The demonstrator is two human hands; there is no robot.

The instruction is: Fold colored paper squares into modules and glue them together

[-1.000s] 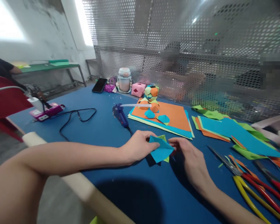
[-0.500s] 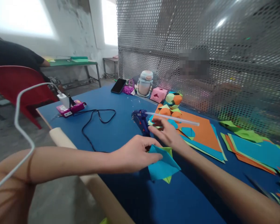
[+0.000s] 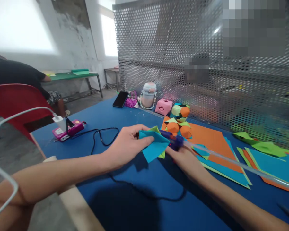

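Between the thumb and fingers of my left hand is a folded paper piece, blue in front with light green points showing behind it. My right hand is closed round the handle of a dark blue glue gun, partly hidden by the hand. The gun's nozzle end points left, up against or just behind the folded paper; whether they touch I cannot tell. A long clear glue stick juts from the gun's back toward the right.
Orange and blue paper sheets lie right of the gun, with small folded paper balls behind. A pink paper box, a bottle and a phone stand or lie farther back. A black cord crosses the blue table to a power strip.
My right hand has taken hold of the glue gun, lifted it off the table and brought it to the folded paper. My left hand has moved up and left with the paper.
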